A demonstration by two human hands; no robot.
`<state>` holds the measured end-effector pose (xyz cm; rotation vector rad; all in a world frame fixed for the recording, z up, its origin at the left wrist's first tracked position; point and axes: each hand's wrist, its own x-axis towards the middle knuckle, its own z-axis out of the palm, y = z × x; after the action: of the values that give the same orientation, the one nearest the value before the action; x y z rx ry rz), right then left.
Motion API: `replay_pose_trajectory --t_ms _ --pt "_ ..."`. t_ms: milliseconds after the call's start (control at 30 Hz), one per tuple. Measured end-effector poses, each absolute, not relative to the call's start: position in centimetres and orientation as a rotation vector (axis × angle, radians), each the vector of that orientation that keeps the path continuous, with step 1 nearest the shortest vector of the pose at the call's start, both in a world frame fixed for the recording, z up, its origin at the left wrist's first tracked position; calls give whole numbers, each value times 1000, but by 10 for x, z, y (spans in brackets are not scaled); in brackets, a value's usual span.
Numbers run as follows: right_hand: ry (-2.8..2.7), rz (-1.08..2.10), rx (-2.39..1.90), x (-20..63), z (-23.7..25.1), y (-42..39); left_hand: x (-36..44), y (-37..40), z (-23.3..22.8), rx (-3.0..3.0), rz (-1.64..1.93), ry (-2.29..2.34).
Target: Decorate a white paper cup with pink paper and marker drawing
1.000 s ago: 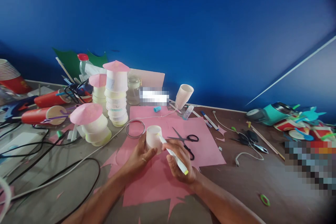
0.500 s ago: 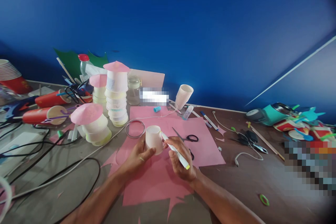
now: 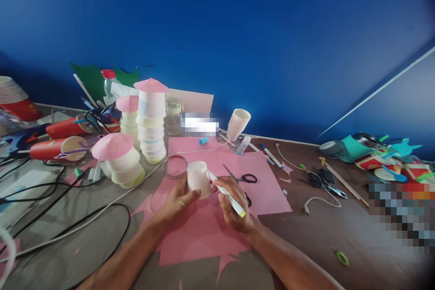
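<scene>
My left hand point(image 3: 183, 198) is closed around the lower part of a white paper cup point(image 3: 197, 176), which is upside down above the pink paper point(image 3: 204, 240). In my right hand point(image 3: 238, 204) is a white marker point(image 3: 231, 198) with a yellow end, gripped like a pen. Its tip meets the right side of the cup near the closed base. Scissors with black handles point(image 3: 249, 178) lie on the paper just beyond my right hand, one handle loop partly hidden by it. A roll of tape point(image 3: 174, 166) rests left of the cup.
Stacked-cup towers with pink cone tops point(image 3: 151, 122) stand at the left. Behind the paper are a leaning stack of white cups point(image 3: 239, 123), a glue bottle point(image 3: 243, 146) and a blue cap point(image 3: 203, 141). Cables point(image 3: 112, 208) cross the left side; a teal mug point(image 3: 355, 147) lies at right.
The cup in my left hand has shifted very slightly to the left and up. The marker keeps its contact at the cup's side, and both grips are the same.
</scene>
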<state>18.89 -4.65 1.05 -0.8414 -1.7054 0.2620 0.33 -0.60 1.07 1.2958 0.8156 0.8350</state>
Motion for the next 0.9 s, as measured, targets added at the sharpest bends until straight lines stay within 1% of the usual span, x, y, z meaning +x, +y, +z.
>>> replay_pose_trajectory --t_ms 200,400,600,900 --pt "-1753 218 -838 189 10 -53 5 -8 12 1204 852 837" --pt "-1863 155 -762 187 6 -56 7 -9 19 1217 871 872" --pt "-1884 137 -798 186 5 -56 9 -10 27 1245 844 920" --pt "-1894 77 -822 185 6 -56 5 -10 16 1287 834 879"
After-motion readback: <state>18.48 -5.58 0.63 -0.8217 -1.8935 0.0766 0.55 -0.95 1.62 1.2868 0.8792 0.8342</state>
